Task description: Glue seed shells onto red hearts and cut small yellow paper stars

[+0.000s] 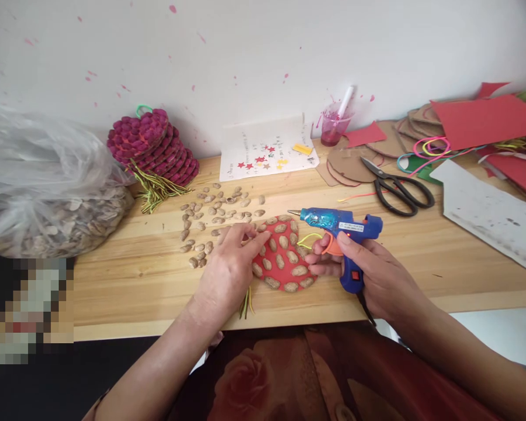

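A red heart-shaped piece (284,256) studded with pale shells lies near the front edge of the wooden table (127,275). My left hand (228,266) rests on its left side, fingers curled and pinching at a shell by the top edge. My right hand (363,270) is closed round the grip of a blue hot-glue gun (338,229) with an orange trigger, its nozzle pointing left just above the red piece. Loose shells (214,217) are scattered behind my left hand. Green-yellow strings stick out below the red piece.
A clear plastic bag of shells (48,187) fills the left. A stack of magenta shell pieces (155,146) stands behind. Black scissors (398,187), cardboard discs, red sheets (486,120), a pink cup (333,126) and a white sheet with stars (267,151) lie at the back and right.
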Demonstrator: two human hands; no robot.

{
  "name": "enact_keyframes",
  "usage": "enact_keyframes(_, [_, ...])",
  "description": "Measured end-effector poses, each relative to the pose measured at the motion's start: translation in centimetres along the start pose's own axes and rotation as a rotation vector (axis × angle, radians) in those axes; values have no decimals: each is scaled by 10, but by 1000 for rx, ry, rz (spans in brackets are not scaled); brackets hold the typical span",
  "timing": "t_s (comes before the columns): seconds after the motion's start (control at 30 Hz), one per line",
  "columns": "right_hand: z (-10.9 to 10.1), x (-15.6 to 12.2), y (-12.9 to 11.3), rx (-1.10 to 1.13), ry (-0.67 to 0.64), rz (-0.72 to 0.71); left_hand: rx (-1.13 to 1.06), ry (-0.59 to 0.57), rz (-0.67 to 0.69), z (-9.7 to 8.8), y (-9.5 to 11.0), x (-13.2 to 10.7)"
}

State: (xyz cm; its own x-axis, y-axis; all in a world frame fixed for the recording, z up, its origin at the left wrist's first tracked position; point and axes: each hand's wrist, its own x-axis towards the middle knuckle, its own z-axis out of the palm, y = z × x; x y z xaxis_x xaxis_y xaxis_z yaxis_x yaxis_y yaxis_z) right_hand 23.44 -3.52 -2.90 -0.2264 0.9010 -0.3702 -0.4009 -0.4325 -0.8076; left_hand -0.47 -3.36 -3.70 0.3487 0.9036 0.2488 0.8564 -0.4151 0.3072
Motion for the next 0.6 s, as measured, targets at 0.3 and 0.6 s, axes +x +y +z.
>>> enact_keyframes(0.3, [-3,-1,2,-10,53,9,179,-57,46,-4,9,6])
enact_keyframes(0.6, [-3,2,2,-55,126,28,258,-217,-9,-5,25,15])
